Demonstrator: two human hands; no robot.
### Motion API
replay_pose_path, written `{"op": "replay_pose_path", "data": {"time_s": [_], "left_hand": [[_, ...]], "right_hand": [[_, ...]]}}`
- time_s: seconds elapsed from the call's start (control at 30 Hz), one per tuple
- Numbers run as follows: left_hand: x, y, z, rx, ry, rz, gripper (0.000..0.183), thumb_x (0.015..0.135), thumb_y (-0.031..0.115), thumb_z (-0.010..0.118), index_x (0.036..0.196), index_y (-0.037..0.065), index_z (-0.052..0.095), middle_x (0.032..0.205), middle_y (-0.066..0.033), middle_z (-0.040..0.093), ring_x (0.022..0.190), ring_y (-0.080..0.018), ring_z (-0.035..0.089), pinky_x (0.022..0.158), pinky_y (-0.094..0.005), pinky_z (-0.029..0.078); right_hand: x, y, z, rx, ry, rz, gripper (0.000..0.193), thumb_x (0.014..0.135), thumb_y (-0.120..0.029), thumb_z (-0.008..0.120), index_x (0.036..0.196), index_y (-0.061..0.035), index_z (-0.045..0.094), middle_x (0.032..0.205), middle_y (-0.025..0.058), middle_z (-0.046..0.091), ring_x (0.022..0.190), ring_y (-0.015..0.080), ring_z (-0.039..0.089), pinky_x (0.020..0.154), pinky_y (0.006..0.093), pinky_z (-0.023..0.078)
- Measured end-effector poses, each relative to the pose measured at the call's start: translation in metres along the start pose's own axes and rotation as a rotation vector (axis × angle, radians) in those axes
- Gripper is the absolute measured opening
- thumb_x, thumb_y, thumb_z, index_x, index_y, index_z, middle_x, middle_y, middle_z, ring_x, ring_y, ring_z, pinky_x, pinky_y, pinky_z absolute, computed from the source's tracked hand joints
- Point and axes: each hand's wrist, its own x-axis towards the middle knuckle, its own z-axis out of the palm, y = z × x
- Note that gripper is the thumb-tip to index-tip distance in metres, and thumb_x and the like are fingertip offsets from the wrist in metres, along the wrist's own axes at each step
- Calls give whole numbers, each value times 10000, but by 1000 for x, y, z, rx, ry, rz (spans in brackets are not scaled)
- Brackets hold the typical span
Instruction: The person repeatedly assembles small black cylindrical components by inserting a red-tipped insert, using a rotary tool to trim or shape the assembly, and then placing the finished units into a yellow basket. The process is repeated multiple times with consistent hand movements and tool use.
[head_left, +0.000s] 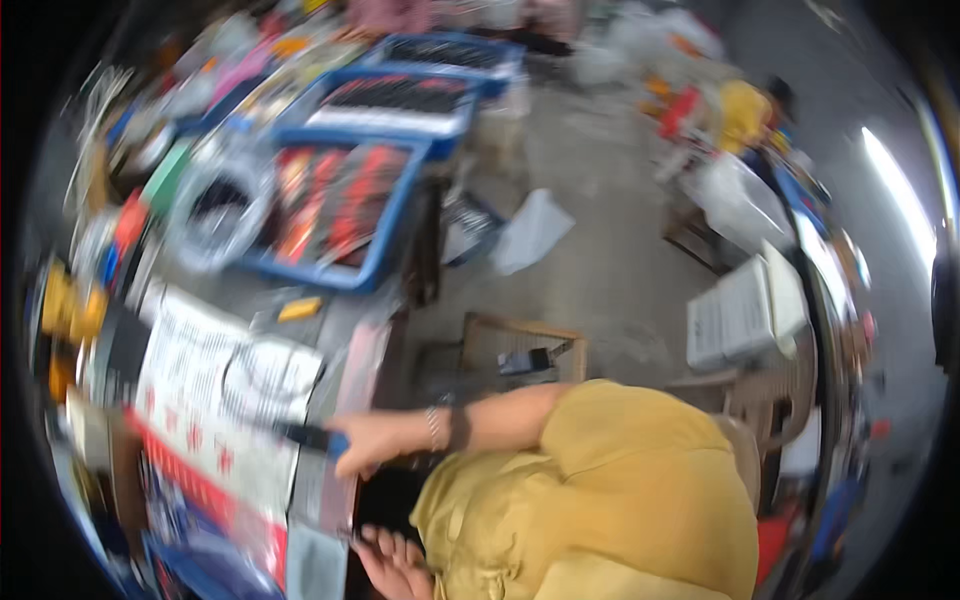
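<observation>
My right hand [380,442], with a bracelet at the wrist, is closed around a dark stick-like tool with a blue part [337,443]. The tool points left over the edge of the worktable, and blur hides its exact kind. Beneath it and beyond lies a white printed sheet [180,365] with a red band, and a thin dark loop rests on the sheet. My left hand [395,568] is low in the picture, close to the table edge, with its fingers curled. Something small and dark shows at its fingertips, too blurred to name.
A blue tray [375,262] of red and dark pieces stands farther up the table, with more blue trays behind. Beside it is a clear coiled roll [180,225]. A small yellow piece [300,309] lies nearer. A wooden-framed seat [572,352] and white box [735,310] are right.
</observation>
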Motion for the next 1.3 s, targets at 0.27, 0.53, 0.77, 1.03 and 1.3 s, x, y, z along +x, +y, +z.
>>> {"op": "replay_pose_path", "data": {"time_s": [0.27,0.53,0.77,1.03,1.3], "left_hand": [[-32,7,20,114,371,217,349,1022,355,461,1053,31,588,724,6,464,579,-89,359,531,-238,289],[-3,10,18,8,292,210,401,1015,381,466,1031,7,608,726,-17,530,550,-88,382,524,-232,314],[3,8,-2,-34,293,232,398,1011,392,474,1050,14,594,731,-18,536,552,-84,395,524,-226,321],[1,10,-11,-145,257,223,377,1017,375,466,1070,24,596,757,-22,568,548,-85,403,514,-226,334],[7,15,-12,-210,407,156,321,1010,382,479,1068,89,595,769,-3,576,500,-57,399,433,-201,323]], "right_hand": [[32,-11,37,10,-282,197,401,775,-112,706,1101,54,543,801,117,690,613,131,627,575,243,494],[38,-5,42,-90,-273,237,362,776,-74,720,1080,42,563,785,59,655,644,113,623,587,239,494],[38,14,46,-122,-292,301,343,773,-45,732,1068,14,568,876,72,679,737,107,637,661,251,501],[39,13,59,-191,-423,223,418,783,-41,728,1161,21,561,1065,96,677,982,151,631,912,312,484],[44,11,58,-198,-417,142,403,771,-100,738,1136,-27,583,1000,43,661,941,107,597,849,288,491]]}}
